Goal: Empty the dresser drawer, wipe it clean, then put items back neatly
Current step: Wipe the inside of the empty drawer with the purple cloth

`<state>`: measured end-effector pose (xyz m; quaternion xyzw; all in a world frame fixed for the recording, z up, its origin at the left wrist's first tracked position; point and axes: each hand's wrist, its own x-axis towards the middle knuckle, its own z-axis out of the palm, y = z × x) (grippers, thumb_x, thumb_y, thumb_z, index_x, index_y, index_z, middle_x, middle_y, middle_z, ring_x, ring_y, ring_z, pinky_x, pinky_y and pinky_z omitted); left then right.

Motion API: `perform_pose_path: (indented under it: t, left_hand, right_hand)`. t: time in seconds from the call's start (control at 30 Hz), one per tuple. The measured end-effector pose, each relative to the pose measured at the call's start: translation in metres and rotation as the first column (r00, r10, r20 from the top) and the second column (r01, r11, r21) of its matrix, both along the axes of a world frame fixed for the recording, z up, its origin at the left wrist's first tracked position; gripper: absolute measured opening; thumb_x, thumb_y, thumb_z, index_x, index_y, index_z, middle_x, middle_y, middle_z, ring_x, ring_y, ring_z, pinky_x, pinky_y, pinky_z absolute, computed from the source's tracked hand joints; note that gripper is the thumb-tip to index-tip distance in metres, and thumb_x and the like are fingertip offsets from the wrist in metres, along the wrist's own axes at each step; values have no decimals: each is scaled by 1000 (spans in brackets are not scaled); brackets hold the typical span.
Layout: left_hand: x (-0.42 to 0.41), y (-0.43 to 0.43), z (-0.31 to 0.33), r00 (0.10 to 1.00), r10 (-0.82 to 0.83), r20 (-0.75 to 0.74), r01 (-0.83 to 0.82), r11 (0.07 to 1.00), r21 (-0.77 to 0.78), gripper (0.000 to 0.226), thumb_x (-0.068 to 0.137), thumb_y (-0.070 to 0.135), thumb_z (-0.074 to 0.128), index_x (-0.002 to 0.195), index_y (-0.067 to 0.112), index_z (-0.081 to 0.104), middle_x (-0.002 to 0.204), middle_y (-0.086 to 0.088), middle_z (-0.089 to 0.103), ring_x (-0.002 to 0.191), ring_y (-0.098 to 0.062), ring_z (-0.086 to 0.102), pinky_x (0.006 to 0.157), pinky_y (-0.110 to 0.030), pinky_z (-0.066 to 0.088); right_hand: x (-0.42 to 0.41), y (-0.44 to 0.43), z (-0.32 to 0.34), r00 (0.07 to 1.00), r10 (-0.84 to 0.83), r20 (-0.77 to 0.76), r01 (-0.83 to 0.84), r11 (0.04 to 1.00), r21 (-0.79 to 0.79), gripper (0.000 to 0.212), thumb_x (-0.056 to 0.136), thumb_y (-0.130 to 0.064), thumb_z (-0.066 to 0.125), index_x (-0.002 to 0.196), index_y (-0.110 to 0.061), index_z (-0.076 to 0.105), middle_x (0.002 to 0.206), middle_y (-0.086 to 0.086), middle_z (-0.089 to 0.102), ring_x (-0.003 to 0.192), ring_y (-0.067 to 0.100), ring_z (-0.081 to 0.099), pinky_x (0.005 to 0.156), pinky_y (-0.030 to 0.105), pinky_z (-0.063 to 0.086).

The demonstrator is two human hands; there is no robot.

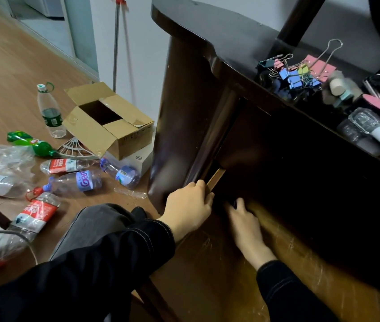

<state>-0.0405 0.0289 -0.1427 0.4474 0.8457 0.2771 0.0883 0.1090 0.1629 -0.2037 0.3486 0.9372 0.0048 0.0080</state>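
The dark wooden dresser (196, 101) has its drawer (284, 259) pulled out, showing a scratched light-brown bottom. My left hand (190, 205) is curled around the drawer's left side wall (215, 177) near the dresser's front. Inside the drawer, my right hand (246, 225) lies flat and stretches toward the dark back, where a small dark shape sits at its fingertips; whether the fingers hold it is hidden. On the dresser top are a pile of coloured binder clips (293, 73) and several cosmetic jars and bottles (370, 126).
Left of the dresser, an open cardboard box (107, 122) sits on the wooden floor among several empty plastic bottles (75, 180). A metal pole (116, 47) leans against the wall. My knee (98, 224) is just left of the drawer.
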Motion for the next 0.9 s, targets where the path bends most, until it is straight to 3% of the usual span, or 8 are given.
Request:
perform_pose_path:
  t: [0.1,0.2,0.27,0.43,0.6,0.7,0.77,0.9]
  left_hand:
    - [0,0,1,1000,0,-10,0,1000,-3,26,101,49,39,94,24,36,94,1,56,84,-28,62,64,-34,36]
    - [1,-1,3,1000,-6,-12,6,1000,-10,30,101,49,38,101,20,44,96,0,58,84,-27,62,65,-34,40]
    - [1,-2,3,1000,0,-10,0,1000,-10,29,101,50,38,99,21,43,99,-1,59,86,-28,62,65,-34,39]
    - [1,0,1,1000,6,-1,-6,1000,11,26,100,48,41,92,23,34,99,-3,60,86,-31,62,64,-34,34]
    - [1,-1,4,1000,-5,6,5,1000,-11,26,101,48,40,94,23,36,96,-1,58,84,-28,61,65,-34,38]
    - [0,-3,5,1000,-2,0,2,1000,-20,28,101,48,40,98,20,42,97,-1,58,85,-28,61,66,-34,38]
    - [1,-2,4,1000,-1,6,1,1000,-15,30,100,48,40,101,19,45,99,-2,60,87,-29,61,67,-35,38]
    - [-1,0,3,1000,-4,1,4,1000,-5,26,100,48,42,96,22,39,98,-2,59,87,-30,61,66,-35,40]
  right_hand:
    - [-14,16,8,998,-67,-19,66,998,-20,46,101,-9,54,145,-19,45,145,15,43,109,31,63,92,41,52]
    - [-33,27,18,975,-211,-72,206,976,-69,42,101,-11,56,142,-16,49,146,12,51,121,27,61,93,37,52]
    - [-35,24,17,970,-223,-92,215,972,-95,38,102,-15,54,139,-15,51,144,14,51,120,30,61,94,38,51]
    - [-3,8,-3,995,103,16,-101,990,-98,48,99,-11,48,146,-21,49,136,22,46,107,42,59,87,48,52]
    - [-26,47,12,999,-50,19,51,997,-66,43,101,-6,50,143,-12,49,146,15,51,128,30,57,100,38,49]
    - [-41,38,16,989,-140,-49,136,988,-67,32,104,-16,46,135,-12,53,134,14,58,118,32,59,87,38,47]
    - [-34,16,10,994,-96,-48,91,991,-98,36,105,-25,39,136,-13,52,130,18,55,109,39,57,80,40,42]
    - [-8,6,2,994,112,12,-110,987,-115,54,96,-8,51,148,-22,46,133,21,47,104,42,59,82,46,49]
